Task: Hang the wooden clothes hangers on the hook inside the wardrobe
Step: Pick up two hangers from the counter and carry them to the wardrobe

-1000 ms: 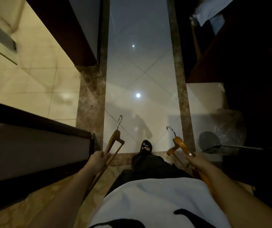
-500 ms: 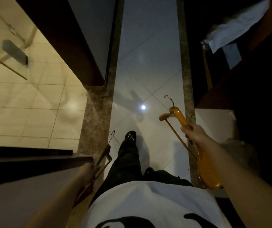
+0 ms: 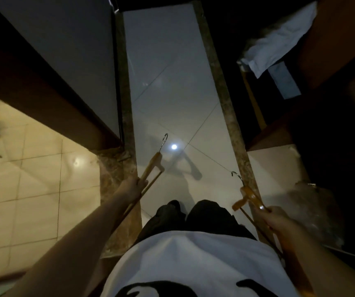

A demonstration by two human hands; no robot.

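The left hand (image 3: 132, 187) is curled round the left hanger (image 3: 152, 166), gripping one arm of smooth, honey-coloured wood together with the thin round crossbar beneath it. The curved wire of the left hook (image 3: 164, 140) points away from the body, over the glossy white floor tiles (image 3: 172, 93). The right hand (image 3: 274, 219) is clamped on the right hanger (image 3: 250, 197), a thicker, lacquered piece with a blunt squared end. Its right hook (image 3: 236, 175) sits above the speckled marble strip (image 3: 226, 103) along the right edge of the white tiles. Both hangers are in the air, well apart, one on each side of the dark trousers (image 3: 204, 217) and white shirt (image 3: 193, 260). A round light reflection (image 3: 174, 146) shines on the tiles just beside the left hook. Matte beige tiles (image 3: 33, 179) lie past the left edge, behind a dark wooden frame (image 3: 43, 82). At the upper right a crumpled pale cloth (image 3: 279, 46) hangs in a dark wooden recess.
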